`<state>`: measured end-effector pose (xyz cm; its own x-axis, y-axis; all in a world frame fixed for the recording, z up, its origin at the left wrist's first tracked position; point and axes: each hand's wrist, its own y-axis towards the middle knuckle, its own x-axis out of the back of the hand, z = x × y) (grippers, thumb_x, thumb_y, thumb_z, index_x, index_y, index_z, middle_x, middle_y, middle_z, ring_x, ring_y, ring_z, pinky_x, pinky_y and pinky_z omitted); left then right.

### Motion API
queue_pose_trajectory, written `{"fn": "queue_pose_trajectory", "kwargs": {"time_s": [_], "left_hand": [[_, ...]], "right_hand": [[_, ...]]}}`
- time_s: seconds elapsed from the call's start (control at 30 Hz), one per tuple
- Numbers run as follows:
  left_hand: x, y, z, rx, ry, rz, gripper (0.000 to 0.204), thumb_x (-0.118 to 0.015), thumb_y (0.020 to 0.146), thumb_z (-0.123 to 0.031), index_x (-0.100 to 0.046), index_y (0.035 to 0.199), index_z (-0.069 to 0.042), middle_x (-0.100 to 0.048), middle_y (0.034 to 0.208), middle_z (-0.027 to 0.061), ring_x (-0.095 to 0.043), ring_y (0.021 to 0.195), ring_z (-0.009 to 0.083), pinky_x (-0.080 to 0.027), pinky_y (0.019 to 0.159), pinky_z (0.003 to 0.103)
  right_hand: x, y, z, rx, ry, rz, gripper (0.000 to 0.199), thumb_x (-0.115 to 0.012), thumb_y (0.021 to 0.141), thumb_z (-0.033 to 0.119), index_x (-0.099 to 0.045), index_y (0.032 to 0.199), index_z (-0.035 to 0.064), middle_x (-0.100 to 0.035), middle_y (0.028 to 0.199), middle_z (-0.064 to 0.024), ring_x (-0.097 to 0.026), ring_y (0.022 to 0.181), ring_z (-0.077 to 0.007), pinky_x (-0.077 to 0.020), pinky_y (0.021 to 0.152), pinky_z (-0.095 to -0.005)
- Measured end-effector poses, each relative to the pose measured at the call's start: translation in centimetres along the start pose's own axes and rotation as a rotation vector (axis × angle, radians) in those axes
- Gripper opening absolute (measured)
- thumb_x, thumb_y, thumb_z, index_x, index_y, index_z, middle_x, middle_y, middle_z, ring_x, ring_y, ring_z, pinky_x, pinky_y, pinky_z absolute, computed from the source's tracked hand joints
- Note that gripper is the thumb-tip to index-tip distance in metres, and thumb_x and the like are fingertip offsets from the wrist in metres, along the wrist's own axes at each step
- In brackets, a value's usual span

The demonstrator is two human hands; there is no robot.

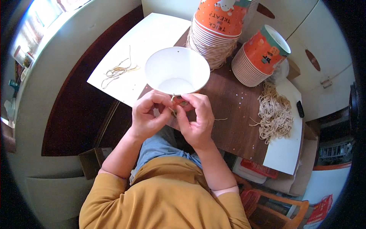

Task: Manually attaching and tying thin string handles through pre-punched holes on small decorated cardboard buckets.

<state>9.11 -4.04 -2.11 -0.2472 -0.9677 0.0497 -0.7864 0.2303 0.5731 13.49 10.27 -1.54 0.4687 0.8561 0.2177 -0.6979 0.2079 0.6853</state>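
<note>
A paper bucket (164,65), white inside with orange showing on its outer side, stands at the near edge of the table with its mouth tilted toward me. At its near rim a beige cord (173,97) comes through and hangs down the outside. My left hand (148,114) pinches the cord between thumb and forefinger just under the rim. Close beside it, my right hand (199,118) is closed in a pinch on the same cord. Fingers partly hide the cord's ends. A small hole shows in the bucket's far wall.
Behind stands a tall stack of orange buckets (221,19), with a shorter stack (259,57) to its right. A heap of beige cords (275,112) lies at the right; a few loose cords (116,71) lie on the white board (152,28) at the left. A black object (300,109) sits at the right edge.
</note>
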Motion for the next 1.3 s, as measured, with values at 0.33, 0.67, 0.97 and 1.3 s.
{"fn": "queue_pose_trajectory", "kwargs": {"time_s": [0.33,0.67,0.97,1.3], "left_hand": [[1.0,1.1,0.0,-0.142,0.138,0.138,0.017,-0.063,0.066,0.008,-0.060,0.078,-0.004,-0.062,0.082,0.0058,-0.054,0.065,0.0109,-0.044,0.056,0.023],[1.0,0.9,1.3,-0.131,0.155,0.250,0.022,-0.066,0.066,0.006,-0.058,0.083,-0.006,-0.062,0.082,0.0056,-0.057,0.067,0.0163,-0.047,0.060,0.026],[-0.5,-0.1,2.5,-0.334,0.348,0.128,0.029,-0.067,0.066,0.004,-0.061,0.093,-0.006,-0.064,0.086,0.0087,-0.063,0.080,0.0253,-0.051,0.068,0.035],[-3.4,-2.2,3.0,-0.265,0.440,-0.148,0.058,-0.076,0.065,-0.003,-0.052,0.117,-0.003,-0.061,0.105,0.0147,-0.061,0.094,0.0327,-0.053,0.080,0.039]], "right_hand": [[1.6,2.5,-0.5,0.297,-0.213,0.266,0.022,-0.068,0.073,-0.003,-0.064,0.093,0.0055,-0.064,0.085,-0.0101,-0.065,0.074,-0.0264,-0.0528,0.065,-0.0339],[2.2,1.8,-0.8,0.242,-0.211,0.340,0.015,-0.067,0.074,0.003,-0.057,0.084,0.0062,-0.058,0.081,-0.0095,-0.061,0.070,-0.0276,-0.0505,0.063,-0.0359],[2.8,1.5,1.1,-0.196,0.040,0.295,0.006,-0.064,0.079,-0.001,-0.059,0.082,0.0012,-0.060,0.081,-0.0076,-0.058,0.073,-0.0153,-0.0478,0.068,-0.0266],[3.4,0.3,0.3,-0.188,-0.149,0.273,0.008,-0.066,0.079,0.006,-0.059,0.080,0.0019,-0.060,0.082,-0.0119,-0.061,0.081,-0.0263,-0.0476,0.073,-0.0352]]}}
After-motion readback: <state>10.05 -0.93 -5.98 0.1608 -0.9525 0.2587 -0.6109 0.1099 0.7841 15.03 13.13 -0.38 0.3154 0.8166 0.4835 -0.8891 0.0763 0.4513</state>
